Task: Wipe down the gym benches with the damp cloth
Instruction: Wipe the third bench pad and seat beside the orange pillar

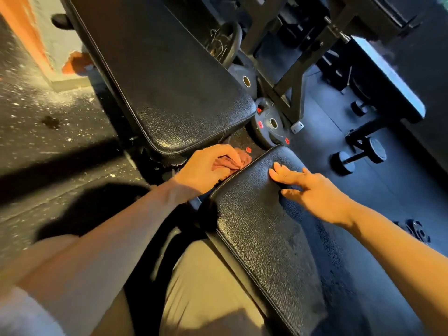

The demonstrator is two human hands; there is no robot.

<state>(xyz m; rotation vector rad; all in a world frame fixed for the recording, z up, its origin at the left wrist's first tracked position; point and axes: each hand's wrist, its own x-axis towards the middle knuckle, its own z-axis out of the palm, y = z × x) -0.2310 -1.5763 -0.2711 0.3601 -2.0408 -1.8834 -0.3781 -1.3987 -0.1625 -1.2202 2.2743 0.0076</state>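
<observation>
A black padded gym bench fills the view: its long back pad (174, 76) runs up to the top left and its seat pad (261, 234) lies in front of me. My left hand (206, 169) grips a bunched reddish cloth (238, 160) in the gap between the two pads, against the seat pad's far edge. My right hand (310, 190) rests on the seat pad's upper right part with fingers extended. Most of the cloth is hidden under my left hand.
Black weight plates (271, 123) lean on the floor beyond the gap, beside a black rack frame (298, 76). A dumbbell (358, 156) lies on the dark floor at right, near another bench (388, 76). Speckled rubber floor (48, 122) spreads left. My leg in tan trousers (206, 287) is below.
</observation>
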